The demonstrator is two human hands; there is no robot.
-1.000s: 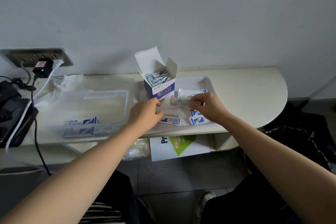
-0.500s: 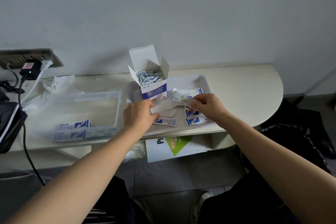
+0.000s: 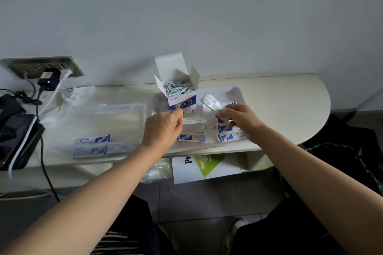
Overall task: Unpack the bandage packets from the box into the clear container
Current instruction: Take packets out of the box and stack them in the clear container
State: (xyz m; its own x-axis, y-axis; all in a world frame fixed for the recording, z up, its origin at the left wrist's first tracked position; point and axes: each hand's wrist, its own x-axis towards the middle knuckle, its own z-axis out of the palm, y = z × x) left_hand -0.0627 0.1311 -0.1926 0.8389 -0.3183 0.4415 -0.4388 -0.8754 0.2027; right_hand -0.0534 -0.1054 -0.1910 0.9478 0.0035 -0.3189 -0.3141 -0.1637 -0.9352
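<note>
An open white and blue bandage box (image 3: pixel 182 103) stands on the white tray (image 3: pixel 238 91), full of several packets. My right hand (image 3: pixel 240 119) pinches a strip of packets (image 3: pixel 211 102) raised just right of the box. My left hand (image 3: pixel 162 128) pinches another white strip (image 3: pixel 193 120) in front of the box. Loose blue and white packets (image 3: pixel 229 133) lie on the tray near both hands. The clear container (image 3: pixel 99 122) lies to the left with two packets (image 3: pixel 95 139) near its front edge.
A wall socket strip (image 3: pixel 43 66) with a black adapter and white plug sits at far left, cables trailing to a dark bag (image 3: pixel 14 130). Crumpled clear plastic (image 3: pixel 76 93) lies behind the container. A white and green booklet (image 3: pixel 205 166) sits on the shelf below.
My two hands have drawn apart: the right hand lifted its strip up beside the box, while the left hand keeps a separate strip low in front of the box.
</note>
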